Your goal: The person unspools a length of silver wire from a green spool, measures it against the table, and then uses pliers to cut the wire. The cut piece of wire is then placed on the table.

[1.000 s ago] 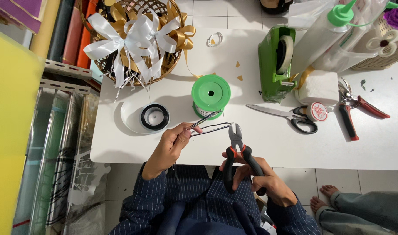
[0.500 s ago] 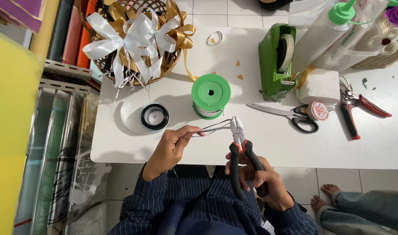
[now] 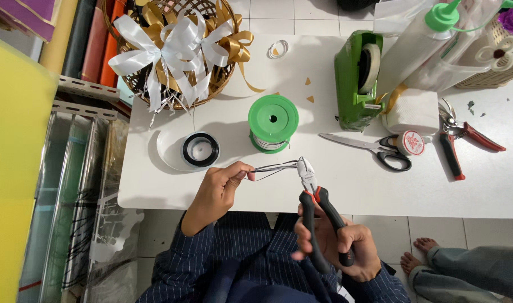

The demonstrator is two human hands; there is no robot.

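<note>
Thin wire (image 3: 274, 166), doubled into a narrow loop, spans between both hands above the white table (image 3: 346, 185) edge. The left hand (image 3: 218, 188) pinches one end; the right hand (image 3: 340, 244) grips red-and-black pliers (image 3: 318, 202), their metal tip closed on the other end. A green spool (image 3: 273, 119) stands just behind, scissors (image 3: 374, 150) to its right.

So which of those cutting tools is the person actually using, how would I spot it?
Start at the green wire spool mid-table and look just below. The pliers sit in the right hand, jaws on wire. Unlike the scissors and pruners, they have black-and-red handles.
</note>
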